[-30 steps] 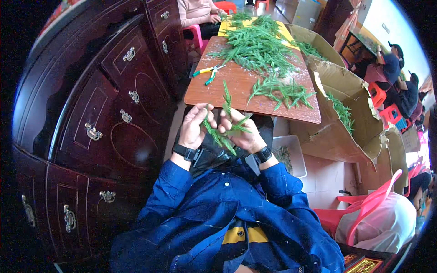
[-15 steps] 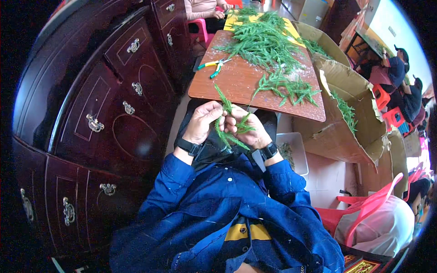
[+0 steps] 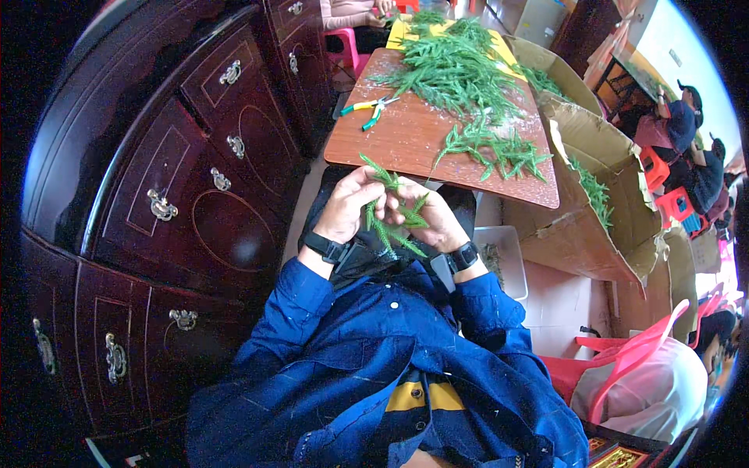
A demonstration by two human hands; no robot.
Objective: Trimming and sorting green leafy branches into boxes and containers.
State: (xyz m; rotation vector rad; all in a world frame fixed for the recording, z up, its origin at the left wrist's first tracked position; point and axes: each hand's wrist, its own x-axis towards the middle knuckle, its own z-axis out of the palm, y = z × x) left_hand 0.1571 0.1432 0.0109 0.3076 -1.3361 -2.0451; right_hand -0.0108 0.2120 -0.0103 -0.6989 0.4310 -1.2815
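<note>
"Green sprig (image 3: 382, 231), soft-needled, is hanging between two bare hands, just in front of the tabletop (image 3: 378, 148). What is the left hand (image 3: 343, 209) doing?"

"Its thumb and fingers are pinching the sprig near its middle; one frond is pointing up past them and others are trailing down."

"And the right hand (image 3: 439, 224)?"

"Its fingers are curling in close beside the left ones, pinching the stems, while a short frond is showing in front of them. Whether the two sets of fingertips are touching, I can't tell."

"What is lying on the tabletop?"

"Pliers (image 3: 376, 109) with yellow-and-green handles are resting spread near the left edge. Farther back, a large heap of green fronds (image 3: 452, 72) is stretching toward the far end, and a smaller pile (image 3: 495, 152) is lying at the near right."

"And around it?"

"An open cardboard box (image 3: 563, 242) is standing on the right, holding more greenery (image 3: 591, 191). A pale plastic bin (image 3: 512, 261) is sitting low beside it, and a dark red cabinet (image 3: 183, 253) is lining the left. Someone in a pink sleeve (image 3: 343, 23) is sitting near the far end."
</note>
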